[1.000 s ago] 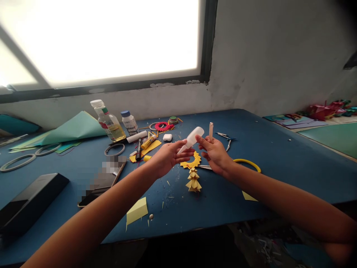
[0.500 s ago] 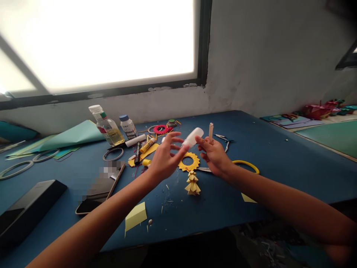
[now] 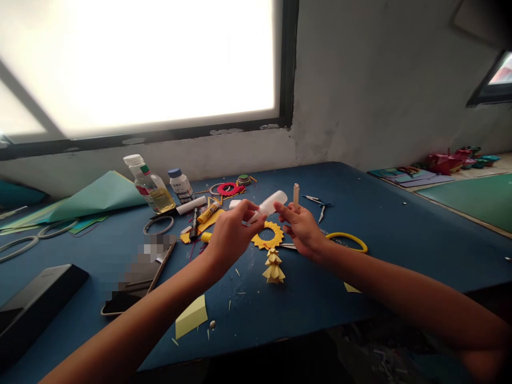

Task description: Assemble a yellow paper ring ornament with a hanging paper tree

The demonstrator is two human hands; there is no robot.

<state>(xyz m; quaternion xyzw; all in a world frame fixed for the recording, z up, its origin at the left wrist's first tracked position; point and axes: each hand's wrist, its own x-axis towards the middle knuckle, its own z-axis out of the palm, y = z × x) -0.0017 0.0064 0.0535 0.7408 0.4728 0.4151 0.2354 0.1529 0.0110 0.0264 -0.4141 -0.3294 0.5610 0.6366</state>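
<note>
Above the table, a small white squeeze bottle (image 3: 274, 202) is held tilted between both hands. My left hand (image 3: 234, 226) has its fingers closed at the bottle's narrow tip end. My right hand (image 3: 302, 226) pinches the rounded end and also grips a flat wooden stick (image 3: 296, 196) that points upward. Below the bottle lies a yellow folded-paper ring (image 3: 276, 239). A pale yellow paper tree of stacked tiers (image 3: 274, 269) sits just in front of the ring. Partly hidden by my right hand are scissors with yellow handles (image 3: 352, 238).
At the left stand a clear bottle with yellow liquid (image 3: 154, 192) and a blue-capped white bottle (image 3: 181, 185). A glue stick (image 3: 208, 212), black marker (image 3: 194, 226), red paper ring (image 3: 229, 189), phone (image 3: 140, 288), black box (image 3: 36, 304), compass (image 3: 318, 200) and folded yellow paper (image 3: 192, 317) lie around.
My left hand's fingers, spread beside the bottle before, have closed on its tip end. The bottle and both hands are slightly lower in view, and the view has shifted a little to the right.
</note>
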